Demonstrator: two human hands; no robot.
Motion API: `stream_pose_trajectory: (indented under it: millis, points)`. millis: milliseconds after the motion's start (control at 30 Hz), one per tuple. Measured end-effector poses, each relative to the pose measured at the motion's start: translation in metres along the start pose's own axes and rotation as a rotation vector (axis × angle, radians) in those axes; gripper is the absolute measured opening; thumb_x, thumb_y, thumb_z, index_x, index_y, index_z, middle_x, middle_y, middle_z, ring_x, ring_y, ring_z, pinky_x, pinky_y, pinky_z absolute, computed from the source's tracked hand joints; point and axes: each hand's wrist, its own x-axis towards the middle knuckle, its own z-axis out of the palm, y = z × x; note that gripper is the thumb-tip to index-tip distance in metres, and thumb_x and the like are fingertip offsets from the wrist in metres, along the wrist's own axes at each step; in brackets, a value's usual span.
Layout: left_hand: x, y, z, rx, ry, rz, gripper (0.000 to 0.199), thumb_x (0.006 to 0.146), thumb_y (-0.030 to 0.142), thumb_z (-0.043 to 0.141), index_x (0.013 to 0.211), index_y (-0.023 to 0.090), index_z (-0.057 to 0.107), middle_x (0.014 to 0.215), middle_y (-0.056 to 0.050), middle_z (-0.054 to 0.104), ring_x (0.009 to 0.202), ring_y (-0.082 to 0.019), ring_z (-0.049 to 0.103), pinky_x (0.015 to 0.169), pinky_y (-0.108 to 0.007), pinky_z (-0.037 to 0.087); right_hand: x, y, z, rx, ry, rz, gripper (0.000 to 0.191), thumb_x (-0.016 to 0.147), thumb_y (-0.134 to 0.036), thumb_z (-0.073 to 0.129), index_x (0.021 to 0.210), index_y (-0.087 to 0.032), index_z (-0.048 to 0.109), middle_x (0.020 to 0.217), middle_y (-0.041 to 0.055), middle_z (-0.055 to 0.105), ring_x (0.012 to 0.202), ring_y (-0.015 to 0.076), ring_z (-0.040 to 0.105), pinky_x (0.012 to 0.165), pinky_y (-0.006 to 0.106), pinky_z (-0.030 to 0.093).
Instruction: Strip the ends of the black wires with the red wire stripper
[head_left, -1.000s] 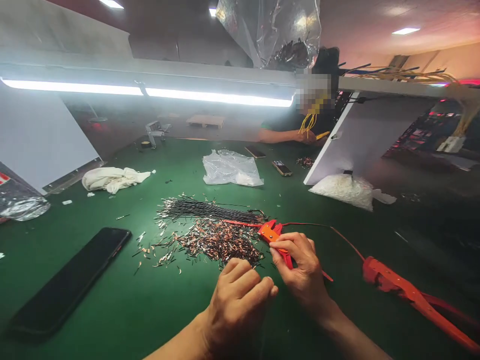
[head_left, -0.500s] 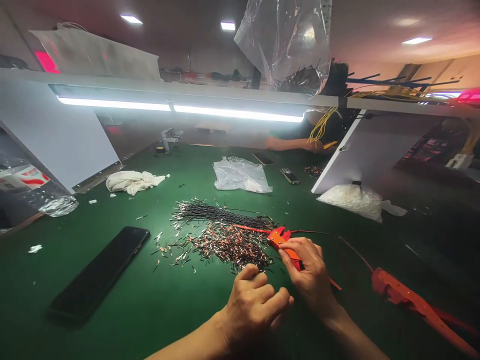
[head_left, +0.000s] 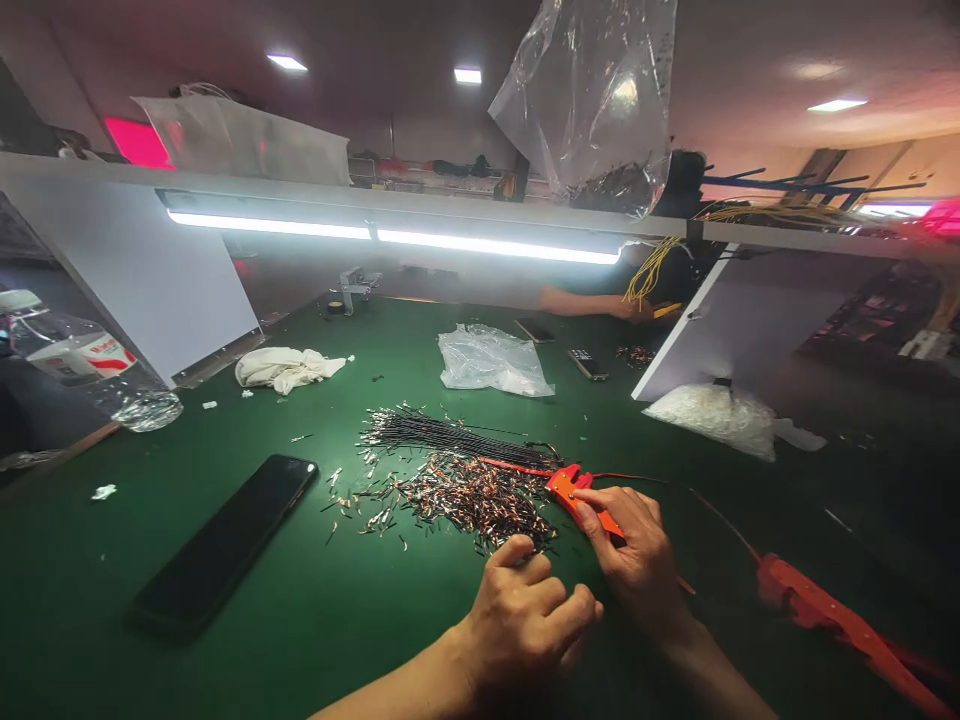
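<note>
My right hand (head_left: pixel 637 545) is closed around an orange-red hand tool (head_left: pixel 574 492), whose head points up and left at the end of a bundle of black wires (head_left: pixel 450 437). Just left of it, my left hand (head_left: pixel 529 610) is held with its fingers curled; whatever they may hold is hidden. A heap of short black and copper-coloured scraps (head_left: pixel 472 500) lies beyond my left hand, beside the bundle. A second red tool (head_left: pixel 825 605) rests on the green table to the right.
A black phone (head_left: pixel 229 535) lies at the left, near a plastic bottle (head_left: pixel 112 360) and a white cloth (head_left: pixel 289 368). Farther back are a clear bag (head_left: pixel 495 360) and a small phone (head_left: pixel 586 364). Another person's forearm (head_left: pixel 585 301) shows beneath the lit shelf (head_left: pixel 420 212).
The whole view has shifted, so things sit slightly farther right and lower. Both hands keep nearly the same pose, and the tool stays in my right hand.
</note>
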Motion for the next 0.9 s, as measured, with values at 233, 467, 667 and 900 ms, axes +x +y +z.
stream_pose_trajectory:
  millis: [233,467,667,900]
  points:
    - [0.0,-0.001,-0.001,0.008,0.009,0.018,0.012,0.084,0.016,0.057,0.074,0.017,0.063,0.044,0.006,0.047,0.047,-0.01,0.04,0.075,-0.03,0.04,0.0,0.004,0.0,-0.01,0.016,-0.062,0.008,0.094,-0.02,0.055,0.092,-0.022,0.062,0.083,0.0011,0.068,0.079,0.0201,0.06,0.082,0.038,0.037]
    - [0.002,-0.005,-0.002,0.014,-0.011,-0.029,0.015,0.086,0.016,0.056,0.072,0.019,0.062,0.043,0.007,0.047,0.046,-0.01,0.04,0.072,-0.03,0.039,0.0,0.005,-0.002,-0.049,0.048,-0.06,0.012,0.093,-0.014,0.052,0.097,-0.02,0.061,0.085,0.0031,0.066,0.081,0.0203,0.058,0.081,0.038,0.038]
    - [0.003,-0.009,0.0,-0.019,-0.042,-0.107,0.016,0.087,0.015,0.057,0.072,0.02,0.06,0.044,0.007,0.051,0.044,-0.009,0.042,0.068,-0.03,0.036,0.0,0.006,-0.004,-0.086,0.055,-0.039,0.013,0.093,-0.014,0.05,0.096,-0.02,0.061,0.085,0.0032,0.067,0.081,0.0199,0.059,0.082,0.038,0.039]
    - [0.005,-0.021,0.002,-0.061,-0.049,-0.275,0.019,0.087,0.012,0.055,0.072,0.021,0.061,0.049,0.007,0.058,0.044,-0.008,0.049,0.07,-0.03,0.036,0.001,0.012,-0.008,-0.169,0.003,0.053,0.016,0.093,-0.018,0.047,0.094,-0.02,0.063,0.09,0.0043,0.069,0.086,0.0215,0.06,0.085,0.039,0.038]
